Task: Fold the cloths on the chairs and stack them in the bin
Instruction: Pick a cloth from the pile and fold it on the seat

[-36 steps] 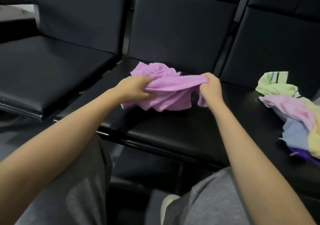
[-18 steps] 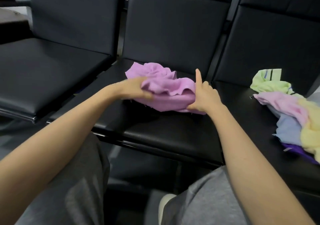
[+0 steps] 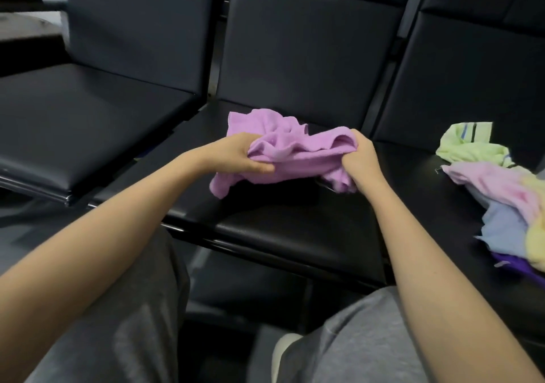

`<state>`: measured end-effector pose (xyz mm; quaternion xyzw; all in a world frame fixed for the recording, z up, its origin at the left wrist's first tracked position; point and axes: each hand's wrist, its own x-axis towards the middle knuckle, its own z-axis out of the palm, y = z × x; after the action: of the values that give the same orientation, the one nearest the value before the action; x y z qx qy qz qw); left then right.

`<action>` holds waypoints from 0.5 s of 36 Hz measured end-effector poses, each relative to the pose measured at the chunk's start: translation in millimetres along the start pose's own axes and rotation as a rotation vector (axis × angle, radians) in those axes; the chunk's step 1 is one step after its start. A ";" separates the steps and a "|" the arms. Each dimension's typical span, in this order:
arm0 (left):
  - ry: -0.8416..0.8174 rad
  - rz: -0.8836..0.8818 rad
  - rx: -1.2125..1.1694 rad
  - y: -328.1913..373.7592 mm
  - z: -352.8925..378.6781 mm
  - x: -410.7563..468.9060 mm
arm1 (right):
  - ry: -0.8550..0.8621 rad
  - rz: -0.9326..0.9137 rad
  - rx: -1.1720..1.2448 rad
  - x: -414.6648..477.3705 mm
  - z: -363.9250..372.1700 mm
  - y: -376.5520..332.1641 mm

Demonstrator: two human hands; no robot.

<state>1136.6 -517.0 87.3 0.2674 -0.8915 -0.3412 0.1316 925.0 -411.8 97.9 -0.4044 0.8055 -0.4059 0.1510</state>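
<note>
A: Head view, only view. Where's the cloth?

B: Purple cloth (image 3: 298, 158), bunched, held between both hands over the middle chair seat (image 3: 295, 235). One corner hangs down at the left. The far bunch may touch the seat; can't tell.

A: Fingers?

B: Left hand (image 3: 244, 158) has its fingers curled over the left end, with the thumb clamped underneath. Right hand (image 3: 358, 161) is a fist closed round the right end.

A: Handling?

B: Looks like soft, light terry with no stiffness. It droops wherever it isn't held, so it should be neither fragile nor slippery. I'd say it won't keep a crease unless it's pressed flat. Best hold would be two neighbouring corners, pinched, so one edge pulls straight. Right now both hands have wads, not corners.

A: Versus half a second back?

B: Then the right hand was flat against the cloth's right side with the index finger up, and the cloth sat lower on the seat. Now that hand has closed on the cloth, and the cloth is raised and drawn a bit wider. The left grip is the same.

A: Rest?

B: A pile of cloths (image 3: 501, 188) sits unfolded on the right chair seat (image 3: 427, 182), well apart from the hands. No bin is in view.
</note>
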 end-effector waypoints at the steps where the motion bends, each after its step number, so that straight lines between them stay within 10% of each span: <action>1: -0.041 -0.020 0.032 -1.4 -0.3 0.1 | 0.020 -0.037 0.077 -1.0 -0.5 2.7; 8: -0.028 -0.181 0.480 -11.3 8.2 6.7 | -0.382 -0.266 -0.877 -6.3 5.9 14.4; 15: -0.140 -0.122 0.285 -3.3 1.6 6.3 | -0.239 -0.275 -0.988 -1.7 3.3 18.6; 18: -0.225 -0.208 0.242 3.1 -8.1 3.1 | -0.468 -0.154 -0.815 5.5 -10.1 12.3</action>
<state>1136.3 -521.2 95.5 0.3319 -0.9027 -0.2711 -0.0380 909.3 -406.5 95.1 -0.5699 0.8111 0.0350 0.1269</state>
